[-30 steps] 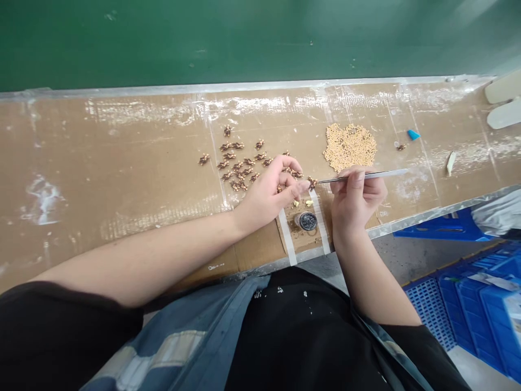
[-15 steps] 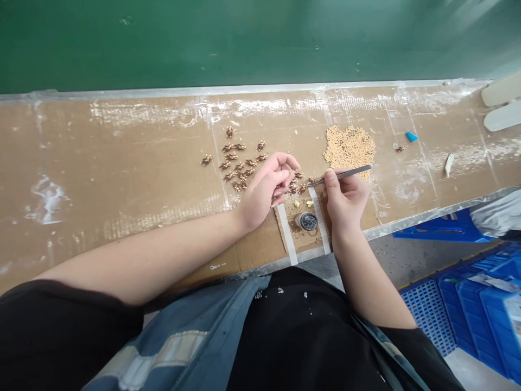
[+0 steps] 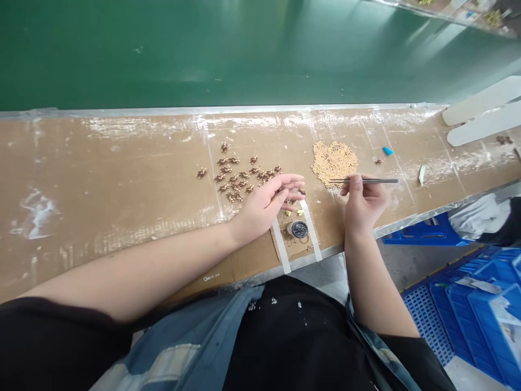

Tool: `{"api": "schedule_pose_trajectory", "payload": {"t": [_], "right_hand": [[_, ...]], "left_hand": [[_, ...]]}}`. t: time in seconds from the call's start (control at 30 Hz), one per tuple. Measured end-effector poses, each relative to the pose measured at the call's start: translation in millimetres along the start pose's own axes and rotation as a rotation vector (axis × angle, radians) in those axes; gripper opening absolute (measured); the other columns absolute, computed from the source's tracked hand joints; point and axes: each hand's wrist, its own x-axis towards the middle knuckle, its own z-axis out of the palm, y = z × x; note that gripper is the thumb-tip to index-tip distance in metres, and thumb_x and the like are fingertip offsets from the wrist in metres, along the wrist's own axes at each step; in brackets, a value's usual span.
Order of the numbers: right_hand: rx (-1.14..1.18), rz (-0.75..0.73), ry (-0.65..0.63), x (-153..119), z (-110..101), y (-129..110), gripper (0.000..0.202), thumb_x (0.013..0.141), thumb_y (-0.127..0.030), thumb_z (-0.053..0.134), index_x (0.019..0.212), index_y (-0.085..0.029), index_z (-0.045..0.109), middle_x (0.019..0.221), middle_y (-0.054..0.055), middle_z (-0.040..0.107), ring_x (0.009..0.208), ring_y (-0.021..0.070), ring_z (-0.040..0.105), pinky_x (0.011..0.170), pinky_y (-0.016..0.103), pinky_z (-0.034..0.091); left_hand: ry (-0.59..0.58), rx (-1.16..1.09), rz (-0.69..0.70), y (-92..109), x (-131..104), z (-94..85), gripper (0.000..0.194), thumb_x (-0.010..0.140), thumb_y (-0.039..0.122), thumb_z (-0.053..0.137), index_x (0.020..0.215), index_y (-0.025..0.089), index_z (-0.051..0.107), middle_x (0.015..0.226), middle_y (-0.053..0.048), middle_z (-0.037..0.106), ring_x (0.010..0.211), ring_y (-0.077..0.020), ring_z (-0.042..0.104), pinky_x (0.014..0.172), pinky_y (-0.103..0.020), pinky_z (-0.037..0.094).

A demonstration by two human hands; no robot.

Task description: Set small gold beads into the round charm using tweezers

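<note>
My right hand (image 3: 363,203) pinches a pair of dark tweezers (image 3: 380,180). Their tips reach over the near edge of a pile of small tan beads (image 3: 334,160). My left hand (image 3: 272,203) lies over the cardboard with its fingers stretched to the right, partly covering some small brown-and-gold pieces. More such brown-and-gold pieces (image 3: 233,178) are scattered to its left. Below the fingers stands a small round pot (image 3: 299,229) with dark contents, on a card between two white tape strips. Two pale yellow bits (image 3: 300,212) lie just above the pot.
A blue cone-like piece (image 3: 387,151) and a white sliver (image 3: 421,174) lie to the right on the cardboard-covered bench (image 3: 101,190). Two long white strips (image 3: 484,122) sit at the far right. Blue crates (image 3: 468,315) stand on the floor, and a green surface (image 3: 163,54) runs behind.
My right hand has moved right with the tweezers, whose tips went from the brown-and-gold pieces to the bead pile. My left fingers have straightened. The view has shifted somewhat.
</note>
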Motion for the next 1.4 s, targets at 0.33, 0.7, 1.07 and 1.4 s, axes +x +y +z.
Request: {"api": "schedule_pose_trajectory", "payload": {"t": [0.33, 0.7, 1.07, 1.4], "right_hand": [[-0.168, 0.007, -0.121, -2.1, -2.6, 21.0, 0.048, 0.096, -0.069, 0.073, 0.090, -0.022, 0.076, 0.072, 0.000, 0.071, 0.065, 0.0150, 0.064, 0.066, 0.033, 0.053], [-0.165, 0.004, -0.132, 1.9, -2.1, 26.2, 0.051, 0.094, -0.071, 0.073, 0.090, -0.020, 0.078, 0.071, -0.001, 0.070, 0.064, 0.0147, 0.063, 0.067, 0.032, 0.053], [0.461, 0.023, -0.207, -14.9, 13.0, -16.0, 0.043, 0.096, -0.063, 0.079, 0.080, -0.025, 0.069, 0.057, -0.007, 0.053, 0.048, 0.0091, 0.047, 0.050, 0.025, 0.038], [0.560, 0.153, -0.361, -27.8, 34.0, -31.2, 0.048, 0.091, -0.066, 0.084, 0.076, -0.024, 0.067, 0.056, -0.007, 0.053, 0.046, 0.0098, 0.048, 0.048, 0.025, 0.038]], "left_hand": [[0.039, -0.052, -0.127, 6.5, 0.9, -1.3, 0.025, 0.114, 0.032, 0.055, 0.136, 0.022, 0.051, 0.150, -0.017, 0.074, 0.092, -0.0162, 0.087, 0.068, -0.021, 0.070], [0.030, -0.030, -0.079, 4.8, 2.1, -5.2, 0.023, 0.114, 0.033, 0.053, 0.134, 0.023, 0.055, 0.085, 0.001, 0.072, 0.042, -0.0050, 0.054, 0.044, -0.021, 0.044], [-0.106, 0.158, -0.100, 9.6, -0.7, -5.0, 0.022, 0.111, 0.037, 0.049, 0.106, 0.023, 0.066, 0.057, 0.009, 0.037, 0.048, -0.0118, 0.036, 0.052, -0.027, 0.038], [-0.196, 0.336, 0.031, 11.5, 2.1, -5.2, 0.039, 0.114, 0.050, 0.044, 0.093, 0.021, 0.061, 0.077, 0.002, 0.051, 0.075, -0.0158, 0.052, 0.076, -0.031, 0.043]]}}
